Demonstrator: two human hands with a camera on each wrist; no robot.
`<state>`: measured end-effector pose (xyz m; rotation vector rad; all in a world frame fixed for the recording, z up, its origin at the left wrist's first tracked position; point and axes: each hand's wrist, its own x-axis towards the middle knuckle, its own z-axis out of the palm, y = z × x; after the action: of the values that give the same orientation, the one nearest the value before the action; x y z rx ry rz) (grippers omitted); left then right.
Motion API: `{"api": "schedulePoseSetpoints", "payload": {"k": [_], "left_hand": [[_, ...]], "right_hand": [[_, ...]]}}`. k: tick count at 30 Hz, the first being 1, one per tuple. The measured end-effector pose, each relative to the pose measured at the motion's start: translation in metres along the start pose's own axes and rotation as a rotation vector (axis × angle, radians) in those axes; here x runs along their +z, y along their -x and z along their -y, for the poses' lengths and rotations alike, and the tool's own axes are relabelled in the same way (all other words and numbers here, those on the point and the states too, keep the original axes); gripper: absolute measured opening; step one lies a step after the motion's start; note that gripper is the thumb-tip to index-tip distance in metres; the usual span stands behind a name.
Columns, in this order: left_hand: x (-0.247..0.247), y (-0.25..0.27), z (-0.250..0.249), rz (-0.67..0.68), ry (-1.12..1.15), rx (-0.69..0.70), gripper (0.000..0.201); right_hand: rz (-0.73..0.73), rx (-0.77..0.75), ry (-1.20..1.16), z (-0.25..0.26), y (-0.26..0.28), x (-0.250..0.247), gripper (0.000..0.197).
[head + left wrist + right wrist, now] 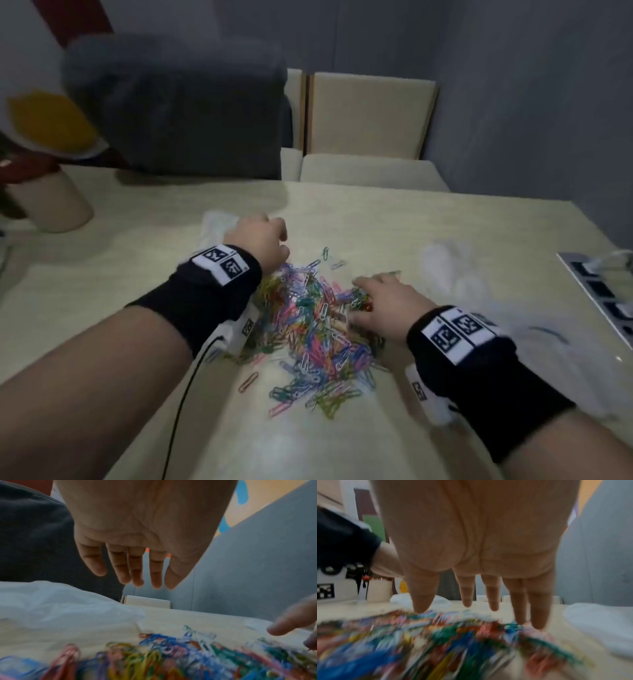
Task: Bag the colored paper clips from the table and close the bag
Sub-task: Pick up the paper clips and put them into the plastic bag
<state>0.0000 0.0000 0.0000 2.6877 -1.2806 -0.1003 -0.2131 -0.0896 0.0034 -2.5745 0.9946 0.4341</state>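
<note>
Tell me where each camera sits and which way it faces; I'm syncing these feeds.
Head: on the head, looking down at the table; both forearms, left hand and right hand show.
Left wrist: under the wrist, looking along open fingers.
Right wrist: likewise, along spread fingers.
All three share the paper clips.

Your wrist views smear the paper clips (pixel 436 642) into streaks, so single clips can't be told apart. Your left hand (pixel 260 240) hides part of the plastic bag (pixel 215 222). The power strip (pixel 603 291) runs off the counter's (pixel 445 219) right edge.
</note>
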Motion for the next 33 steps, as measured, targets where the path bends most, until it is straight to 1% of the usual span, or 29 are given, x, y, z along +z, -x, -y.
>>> {"api": "schedulePoseSetpoints", "payload": {"k": [1, 3, 5, 8, 10, 13, 14, 15, 17, 19, 21, 22, 23, 25, 30, 33], "left_hand": [[0.002, 0.002, 0.004, 0.04, -0.039, -0.02, 0.029], [0.01, 0.002, 0.011, 0.124, -0.092, -0.036, 0.042], [0.016, 0.002, 0.014, 0.191, -0.084, -0.038, 0.049], [0.021, 0.001, 0.017, 0.178, -0.115, -0.004, 0.043], [0.021, 0.0, 0.017, 0.161, -0.091, -0.031, 0.04], [0.02, 0.001, 0.018, 0.201, -0.073, -0.101, 0.052], [0.021, 0.0, 0.018, 0.224, -0.093, -0.102, 0.05], [0.019, 0.0, 0.018, 0.242, -0.107, -0.108, 0.043], [0.02, -0.003, 0.019, 0.24, -0.125, -0.092, 0.027], [0.023, -0.005, 0.021, 0.214, -0.13, -0.099, 0.028], [0.023, -0.002, 0.021, 0.172, -0.126, -0.095, 0.032], [0.021, 0.001, 0.02, 0.147, -0.123, -0.07, 0.033], [0.017, 0.005, 0.019, 0.123, -0.12, -0.045, 0.033], [0.01, 0.01, 0.018, 0.082, -0.119, -0.013, 0.034], [0.003, 0.033, 0.011, 0.026, -0.07, 0.045, 0.035], [0.004, 0.048, 0.004, -0.016, 0.008, 0.114, 0.027]], "right_hand": [[0.028, 0.018, 0.032, 0.006, -0.003, 0.008, 0.069], [0.036, 0.061, 0.13, 0.016, -0.005, 0.017, 0.072], [0.017, 0.074, 0.154, 0.025, -0.004, 0.02, 0.068], [-0.014, 0.079, 0.145, 0.034, -0.003, 0.021, 0.059], [-0.03, 0.098, 0.14, 0.036, -0.001, 0.022, 0.056], [-0.048, 0.1, 0.138, 0.034, 0.0, 0.025, 0.055], [-0.053, 0.102, 0.141, 0.034, 0.001, 0.025, 0.053], [-0.063, 0.104, 0.143, 0.033, 0.0, 0.026, 0.052], [-0.078, 0.102, 0.137, 0.032, -0.001, 0.028, 0.05], [-0.102, 0.094, 0.144, 0.03, -0.003, 0.03, 0.045], [-0.124, 0.084, 0.168, 0.027, -0.005, 0.03, 0.033], [-0.137, 0.078, 0.188, 0.025, -0.006, 0.031, 0.027], [-0.148, 0.069, 0.211, 0.024, -0.006, 0.03, 0.024], [-0.159, 0.055, 0.226, 0.02, -0.005, 0.03, 0.024], [-0.218, 0.096, 0.101, 0.012, -0.002, 0.026, 0.02], [-0.302, 0.117, -0.071, 0.013, 0.005, 0.022, 0.017]]}}
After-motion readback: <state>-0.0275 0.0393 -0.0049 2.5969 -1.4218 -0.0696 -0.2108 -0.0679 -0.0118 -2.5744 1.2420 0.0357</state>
